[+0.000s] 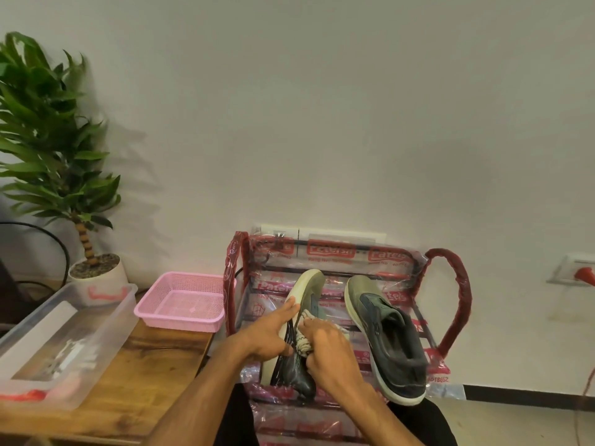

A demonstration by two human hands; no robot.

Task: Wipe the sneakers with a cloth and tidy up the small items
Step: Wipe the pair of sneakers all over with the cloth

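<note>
Left hand (pixel 270 336) grip closed on pale sole of grey-green mesh sneaker (pixel 309 286), tipped on edge; right hand (pixel 326 352) grip closed round bunched white cloth (pixel 304 342), pressed against its upper. Leftward, wooden bench (pixel 154 365) carries clear plastic tub (pixel 108 329), then pink mesh basket (pixel 180 321). Beneath the hands, red plastic-wrapped rack (pixel 452 300); second matching sneaker (pixel 386 333) lies on it, rightmost.

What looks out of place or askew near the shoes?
The rack is wrapped in printed plastic, odd for something in use. The second sneaker lies askew on it, heel seemingly overhanging the front. Nothing looks spilled or damaged.
</note>
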